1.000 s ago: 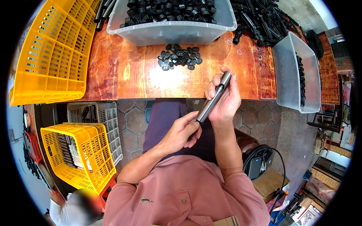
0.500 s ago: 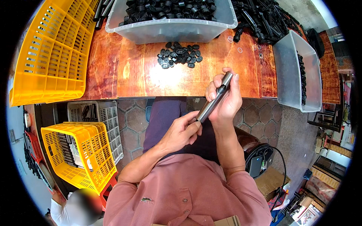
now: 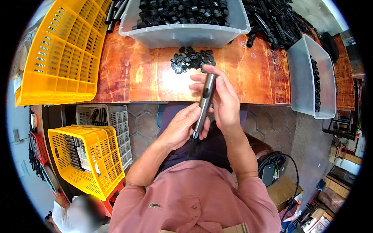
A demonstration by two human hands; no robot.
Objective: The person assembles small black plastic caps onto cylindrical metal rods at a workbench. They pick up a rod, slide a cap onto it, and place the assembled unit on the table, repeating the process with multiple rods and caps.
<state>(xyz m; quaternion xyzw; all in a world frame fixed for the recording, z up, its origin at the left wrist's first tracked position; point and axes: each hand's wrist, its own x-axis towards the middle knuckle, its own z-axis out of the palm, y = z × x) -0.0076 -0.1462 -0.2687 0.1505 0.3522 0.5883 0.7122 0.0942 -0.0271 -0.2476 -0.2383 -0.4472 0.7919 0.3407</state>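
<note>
A dark metal tube (image 3: 204,105) with an oval opening in its side is held at a slant over my lap, just off the table's near edge. My left hand (image 3: 182,126) grips its lower half, thumb on top and fingers curled beneath. Beside its upper half is my right hand (image 3: 227,106), with fingers stretched and spread behind the tube and the thumb apart from them. Below the tube's lower end a dark piece (image 3: 190,149) is smeared against the dark trousers; its kind is unclear. Several small black oval pieces (image 3: 192,59) lie piled on the table beyond my hands.
On the wooden table (image 3: 140,81) stand a clear bin (image 3: 182,37) of black rings, a yellow crate (image 3: 58,89) and another clear bin (image 3: 307,93). Black parts (image 3: 268,23) heap at the back right. A second yellow crate (image 3: 87,182) with tubes stands lower left; a person (image 3: 62,215) is behind it.
The tube has moved left and toward me and stands steeper. My right hand's fingers have loosened from around it and spread; my left hand has shifted its grip higher.
</note>
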